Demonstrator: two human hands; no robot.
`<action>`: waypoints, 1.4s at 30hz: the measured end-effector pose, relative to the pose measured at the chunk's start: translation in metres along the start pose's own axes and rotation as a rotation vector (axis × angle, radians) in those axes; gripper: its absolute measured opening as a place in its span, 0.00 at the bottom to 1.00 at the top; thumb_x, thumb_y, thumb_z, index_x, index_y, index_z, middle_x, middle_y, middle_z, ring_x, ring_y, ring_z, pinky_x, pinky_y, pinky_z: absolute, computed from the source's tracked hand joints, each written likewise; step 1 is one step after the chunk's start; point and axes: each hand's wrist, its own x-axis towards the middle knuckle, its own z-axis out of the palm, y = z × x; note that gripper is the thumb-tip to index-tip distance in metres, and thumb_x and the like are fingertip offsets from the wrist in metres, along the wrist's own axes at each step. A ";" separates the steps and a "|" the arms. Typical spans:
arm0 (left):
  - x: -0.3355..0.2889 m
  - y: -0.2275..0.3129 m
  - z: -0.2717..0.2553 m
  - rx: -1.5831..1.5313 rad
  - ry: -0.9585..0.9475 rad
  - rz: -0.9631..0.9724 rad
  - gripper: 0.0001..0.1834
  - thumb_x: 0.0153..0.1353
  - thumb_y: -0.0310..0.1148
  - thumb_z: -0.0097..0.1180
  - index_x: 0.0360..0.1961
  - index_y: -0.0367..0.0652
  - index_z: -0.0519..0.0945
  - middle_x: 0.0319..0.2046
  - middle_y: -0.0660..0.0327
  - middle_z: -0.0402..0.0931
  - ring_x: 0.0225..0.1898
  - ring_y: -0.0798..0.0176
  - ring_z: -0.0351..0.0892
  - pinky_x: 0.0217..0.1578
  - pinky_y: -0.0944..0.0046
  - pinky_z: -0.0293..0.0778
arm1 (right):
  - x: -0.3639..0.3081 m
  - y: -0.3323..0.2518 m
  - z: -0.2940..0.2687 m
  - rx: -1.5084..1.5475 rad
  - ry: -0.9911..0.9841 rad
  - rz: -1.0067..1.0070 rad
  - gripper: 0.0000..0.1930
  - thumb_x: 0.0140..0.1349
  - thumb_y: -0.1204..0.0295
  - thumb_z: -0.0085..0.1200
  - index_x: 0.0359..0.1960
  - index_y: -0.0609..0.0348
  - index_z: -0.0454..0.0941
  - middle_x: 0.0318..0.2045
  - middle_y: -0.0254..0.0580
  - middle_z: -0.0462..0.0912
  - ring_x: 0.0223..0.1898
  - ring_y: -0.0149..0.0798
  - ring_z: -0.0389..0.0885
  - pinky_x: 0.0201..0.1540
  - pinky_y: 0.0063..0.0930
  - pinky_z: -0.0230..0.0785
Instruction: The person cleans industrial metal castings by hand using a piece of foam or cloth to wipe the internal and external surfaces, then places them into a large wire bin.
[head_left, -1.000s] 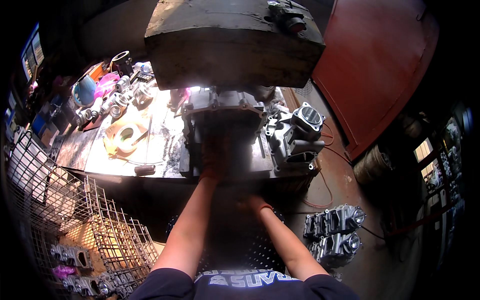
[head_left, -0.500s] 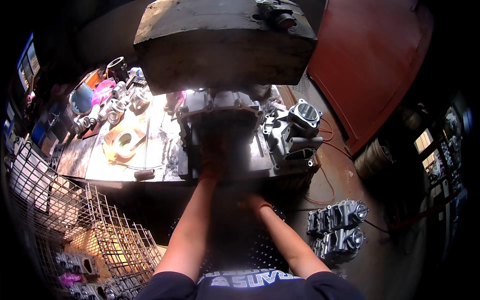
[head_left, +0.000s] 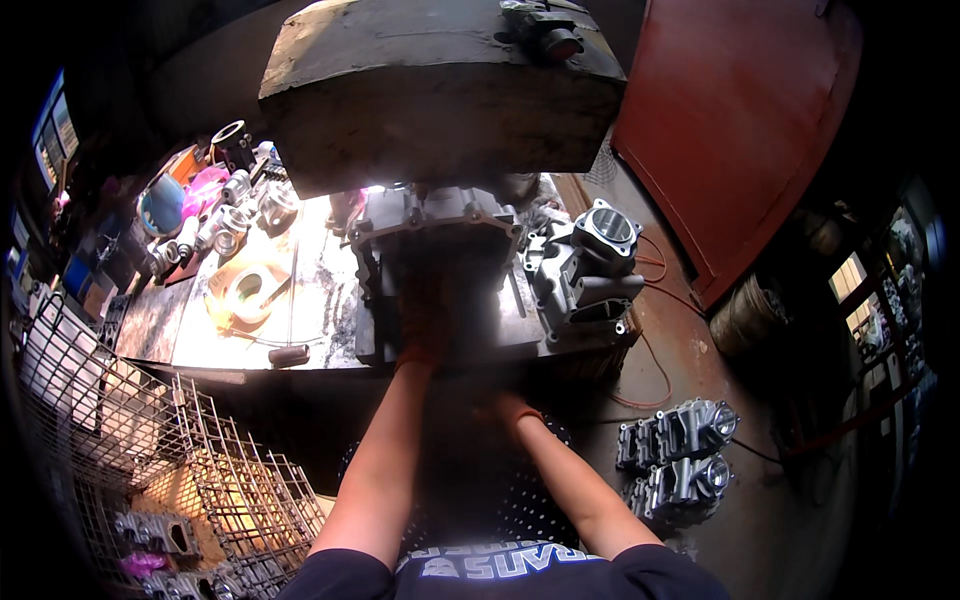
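A large silver metal casting (head_left: 440, 212) with bolt lugs along its edge stands on the bench in front of me, under a dark boxy machine. My left hand (head_left: 425, 325), in an orange-brown glove, reaches into the deep shadow at the casting's front. Its fingers are lost in the dark. Lower down and to the right, my right hand (head_left: 508, 408) hangs near the front of the bench, its glove cuff lit and its fingers hidden by shadow. A second silver casting (head_left: 585, 275) with a round opening rests on the bench to the right.
The heavy machine box (head_left: 440, 120) overhangs the work. On the bench's left are a tape roll (head_left: 250, 292), a dark cylinder (head_left: 289, 355) and several metal fittings. A wire basket (head_left: 240, 470) stands lower left; more castings (head_left: 680, 460) lie on the floor at right, near a red cable (head_left: 655, 370).
The view has shifted very slightly. Both hands and the castings stay in about the same places.
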 end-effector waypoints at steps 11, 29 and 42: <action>-0.002 0.007 -0.008 0.042 -0.031 -0.014 0.35 0.54 0.35 0.50 0.65 0.49 0.57 0.60 0.54 0.61 0.62 0.52 0.58 0.64 0.48 0.49 | 0.002 0.009 0.007 0.047 0.052 -0.056 0.28 0.55 0.52 0.49 0.57 0.48 0.70 0.54 0.55 0.72 0.54 0.53 0.72 0.56 0.42 0.64; 0.000 0.005 -0.012 0.040 -0.050 0.000 0.37 0.51 0.34 0.55 0.64 0.45 0.58 0.61 0.54 0.59 0.63 0.54 0.57 0.66 0.49 0.47 | 0.013 0.014 0.012 0.006 0.083 -0.062 0.26 0.56 0.53 0.48 0.55 0.49 0.72 0.51 0.54 0.74 0.52 0.53 0.74 0.55 0.41 0.65; -0.011 -0.005 0.018 0.558 0.018 0.024 0.37 0.54 0.38 0.55 0.65 0.48 0.56 0.65 0.56 0.54 0.66 0.52 0.51 0.65 0.48 0.46 | 0.001 0.003 0.001 -0.031 0.067 -0.059 0.27 0.57 0.52 0.48 0.56 0.51 0.70 0.51 0.56 0.74 0.52 0.54 0.74 0.56 0.42 0.65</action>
